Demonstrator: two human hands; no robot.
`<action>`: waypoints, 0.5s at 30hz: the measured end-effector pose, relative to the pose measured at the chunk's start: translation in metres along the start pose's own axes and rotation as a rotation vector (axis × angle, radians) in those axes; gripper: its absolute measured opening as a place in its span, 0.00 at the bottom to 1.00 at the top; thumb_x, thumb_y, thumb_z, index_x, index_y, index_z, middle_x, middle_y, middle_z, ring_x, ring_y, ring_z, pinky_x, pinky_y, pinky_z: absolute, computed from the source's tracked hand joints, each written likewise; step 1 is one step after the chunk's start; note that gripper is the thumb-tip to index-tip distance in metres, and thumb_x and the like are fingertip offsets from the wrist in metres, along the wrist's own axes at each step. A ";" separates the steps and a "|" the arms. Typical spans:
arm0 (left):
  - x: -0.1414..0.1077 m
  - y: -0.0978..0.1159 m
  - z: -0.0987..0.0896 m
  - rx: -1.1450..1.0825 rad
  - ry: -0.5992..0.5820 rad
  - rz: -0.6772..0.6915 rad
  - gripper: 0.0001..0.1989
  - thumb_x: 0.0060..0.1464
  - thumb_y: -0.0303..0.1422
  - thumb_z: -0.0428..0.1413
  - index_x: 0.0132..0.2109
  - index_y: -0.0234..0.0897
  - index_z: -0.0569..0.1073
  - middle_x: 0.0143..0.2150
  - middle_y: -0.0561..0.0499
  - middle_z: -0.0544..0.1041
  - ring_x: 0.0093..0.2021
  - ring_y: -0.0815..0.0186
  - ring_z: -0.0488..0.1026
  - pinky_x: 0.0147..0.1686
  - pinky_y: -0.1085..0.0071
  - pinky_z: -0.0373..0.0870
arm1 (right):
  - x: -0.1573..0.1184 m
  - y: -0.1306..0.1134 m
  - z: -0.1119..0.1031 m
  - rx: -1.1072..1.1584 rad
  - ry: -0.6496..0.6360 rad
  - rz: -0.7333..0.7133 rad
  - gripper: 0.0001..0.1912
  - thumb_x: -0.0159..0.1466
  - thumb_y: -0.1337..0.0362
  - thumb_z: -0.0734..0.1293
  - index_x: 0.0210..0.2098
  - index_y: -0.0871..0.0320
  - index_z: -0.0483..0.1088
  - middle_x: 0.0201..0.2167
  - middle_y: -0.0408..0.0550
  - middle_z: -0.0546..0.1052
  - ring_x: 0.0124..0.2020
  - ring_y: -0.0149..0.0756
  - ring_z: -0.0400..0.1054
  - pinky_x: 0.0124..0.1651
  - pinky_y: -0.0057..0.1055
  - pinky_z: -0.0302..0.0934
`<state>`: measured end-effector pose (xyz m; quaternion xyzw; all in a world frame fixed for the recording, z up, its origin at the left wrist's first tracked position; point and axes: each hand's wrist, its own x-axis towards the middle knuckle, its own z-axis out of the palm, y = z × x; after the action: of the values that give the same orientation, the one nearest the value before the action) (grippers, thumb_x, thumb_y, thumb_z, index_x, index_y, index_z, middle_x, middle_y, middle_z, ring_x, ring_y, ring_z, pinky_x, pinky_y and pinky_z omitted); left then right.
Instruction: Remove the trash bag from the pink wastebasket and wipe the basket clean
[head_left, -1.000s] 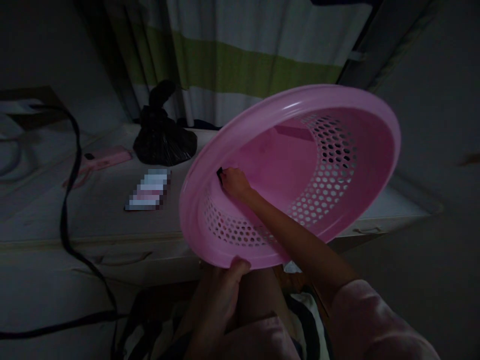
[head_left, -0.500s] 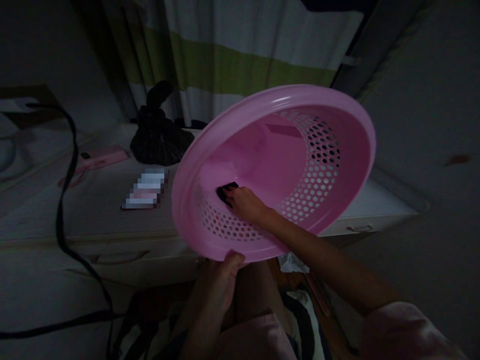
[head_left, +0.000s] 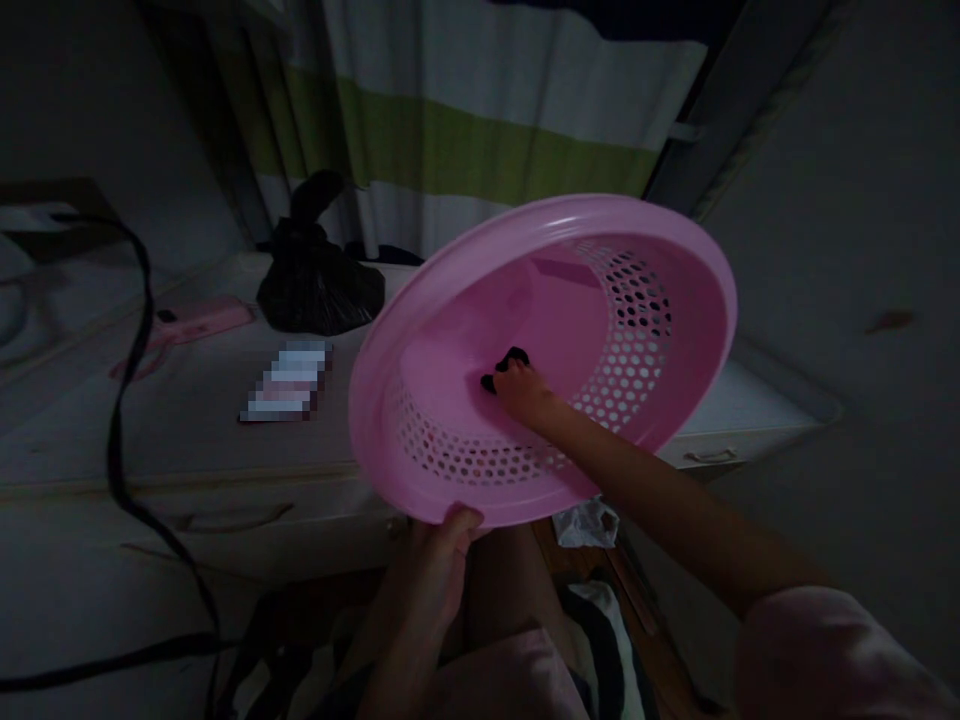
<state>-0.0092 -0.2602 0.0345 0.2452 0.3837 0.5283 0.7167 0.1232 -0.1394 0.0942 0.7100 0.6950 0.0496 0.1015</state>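
Note:
A pink plastic basket (head_left: pixel 544 215) with rows of holes in its wall is tilted so that its inside faces me. My left hand (head_left: pixel 450 550) grips the near rim, thumb on top and the fingers hidden beneath. Deep inside the basket, my right hand (head_left: pixel 521 390) is closed on a small black cloth (head_left: pixel 513 358) and holds it against or close to the basket's bottom. Part of the cloth sticks out past the fingers.
On the white counter (head_left: pixel 187 440) lie a phone with a blurred screen (head_left: pixel 289 380), a pink case with a strap (head_left: pixel 202 318) and a knotted black plastic bag (head_left: pixel 319 285). A black cable (head_left: pixel 120 400) hangs at left. Behind is a striped curtain (head_left: pixel 480 130).
My right hand has moved with the black cloth from the basket's lower left wall rightward and slightly up to the bottom's middle. My left hand keeps its grip on the rim.

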 end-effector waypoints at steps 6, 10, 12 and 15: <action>0.001 -0.006 -0.007 0.070 0.119 0.042 0.34 0.34 0.26 0.58 0.54 0.40 0.67 0.47 0.47 0.76 0.47 0.57 0.72 0.46 0.60 0.70 | 0.029 0.018 0.015 0.021 0.094 0.046 0.21 0.65 0.73 0.51 0.53 0.71 0.65 0.58 0.68 0.61 0.60 0.48 0.54 0.59 0.41 0.51; 0.004 -0.009 -0.014 0.134 0.148 0.060 0.34 0.34 0.24 0.59 0.53 0.42 0.68 0.47 0.48 0.76 0.49 0.56 0.71 0.51 0.59 0.66 | 0.037 0.015 0.025 0.138 0.106 -0.069 0.22 0.64 0.72 0.54 0.57 0.65 0.62 0.56 0.64 0.65 0.56 0.46 0.60 0.55 0.41 0.55; 0.005 -0.010 -0.015 0.149 0.161 0.053 0.34 0.34 0.24 0.59 0.53 0.42 0.69 0.47 0.48 0.76 0.49 0.55 0.71 0.52 0.58 0.66 | 0.037 0.011 0.027 0.213 0.116 -0.211 0.22 0.64 0.72 0.55 0.57 0.61 0.62 0.54 0.60 0.69 0.54 0.43 0.62 0.54 0.39 0.57; 0.006 -0.010 -0.017 0.145 0.163 0.065 0.35 0.34 0.23 0.59 0.54 0.43 0.68 0.48 0.47 0.75 0.51 0.55 0.70 0.53 0.57 0.65 | 0.030 0.006 0.029 0.314 0.122 -0.361 0.22 0.64 0.72 0.56 0.57 0.61 0.63 0.52 0.57 0.71 0.52 0.41 0.65 0.53 0.37 0.59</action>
<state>-0.0164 -0.2589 0.0155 0.2649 0.4698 0.5403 0.6459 0.1360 -0.1118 0.0652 0.5769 0.8148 -0.0351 -0.0451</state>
